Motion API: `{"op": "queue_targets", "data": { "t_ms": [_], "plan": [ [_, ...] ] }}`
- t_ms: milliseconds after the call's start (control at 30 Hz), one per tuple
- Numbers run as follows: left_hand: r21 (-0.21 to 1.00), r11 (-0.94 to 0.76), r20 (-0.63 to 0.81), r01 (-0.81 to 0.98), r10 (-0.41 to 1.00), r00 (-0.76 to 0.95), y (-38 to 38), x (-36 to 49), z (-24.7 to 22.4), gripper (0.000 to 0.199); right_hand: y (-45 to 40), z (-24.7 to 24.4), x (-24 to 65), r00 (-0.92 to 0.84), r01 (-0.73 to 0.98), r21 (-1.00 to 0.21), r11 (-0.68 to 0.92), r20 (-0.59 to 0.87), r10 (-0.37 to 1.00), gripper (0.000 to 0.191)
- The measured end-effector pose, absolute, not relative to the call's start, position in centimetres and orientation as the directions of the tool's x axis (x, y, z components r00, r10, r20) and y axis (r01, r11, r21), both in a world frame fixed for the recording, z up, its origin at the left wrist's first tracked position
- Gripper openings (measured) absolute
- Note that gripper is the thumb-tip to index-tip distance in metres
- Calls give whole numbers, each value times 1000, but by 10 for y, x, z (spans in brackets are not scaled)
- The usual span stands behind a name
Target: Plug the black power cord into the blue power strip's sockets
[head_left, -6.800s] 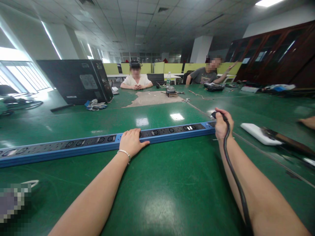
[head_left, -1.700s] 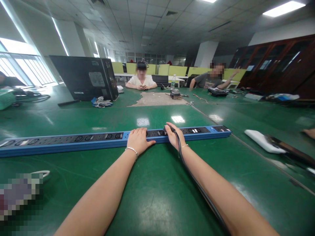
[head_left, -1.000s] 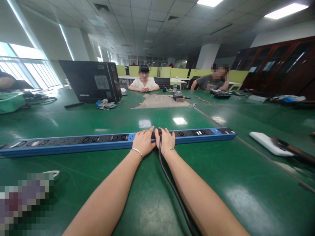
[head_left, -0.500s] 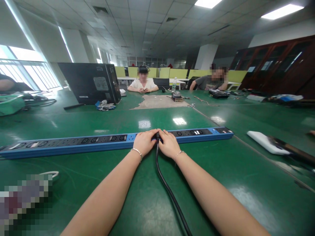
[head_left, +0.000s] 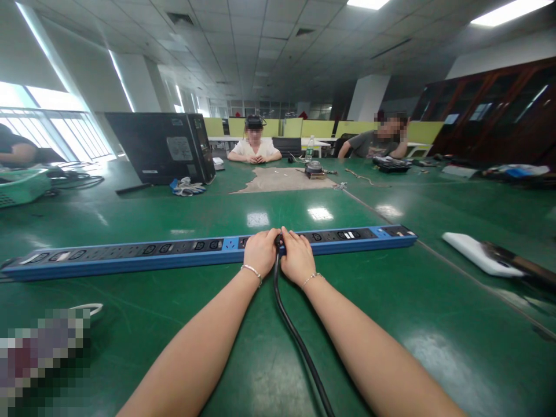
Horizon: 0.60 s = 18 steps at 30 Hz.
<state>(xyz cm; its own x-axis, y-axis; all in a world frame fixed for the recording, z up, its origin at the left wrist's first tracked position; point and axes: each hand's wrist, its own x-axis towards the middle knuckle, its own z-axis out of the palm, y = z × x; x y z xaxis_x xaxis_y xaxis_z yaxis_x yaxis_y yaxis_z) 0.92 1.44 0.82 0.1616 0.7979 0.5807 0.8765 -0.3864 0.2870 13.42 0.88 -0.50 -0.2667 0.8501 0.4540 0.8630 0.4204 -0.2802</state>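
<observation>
A long blue power strip (head_left: 130, 258) with black sockets lies across the green table. At its middle, my left hand (head_left: 260, 250) and my right hand (head_left: 297, 255) close in from both sides on the black plug (head_left: 278, 240) of a power cord. The fingertips of both hands press together around the plug, covering much of it and the sockets beneath. Whether the plug is fully seated in a socket cannot be seen. From the plug, the thick black cord (head_left: 293, 330) runs down between my forearms and out at the bottom edge.
A black computer case (head_left: 160, 147) stands at the back left beside work gloves (head_left: 187, 186). A white object with a dark handle (head_left: 478, 255) lies at the right, a pixelated item (head_left: 43, 353) at the lower left. Two people (head_left: 254, 147) sit across the table; another is at far left.
My left hand has shifted slightly right, closer to the plug, and its fingers have moved a little. My right hand stays at the plug. The whole view has shifted a little.
</observation>
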Motion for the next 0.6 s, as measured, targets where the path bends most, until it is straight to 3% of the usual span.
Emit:
{"op": "queue_targets", "data": {
  "t_ms": [133,233,400,600],
  "plan": [
    [465,-441,712,768,701,-28,19,15,11,26,10,-7,133,-266,871,-264,415,455,850,69],
    [506,-418,707,754,702,-85,20,7,16,26,11,-7,134,-290,871,-240,430,455,842,66],
    [612,-126,557,781,769,-313,14,-58,24,34,9,-7,135,-304,878,-211,429,447,841,61],
    [597,-158,466,786,866,-180,-4,-114,26,27,10,-8,134,-299,882,-209,423,445,844,58]
  ]
}}
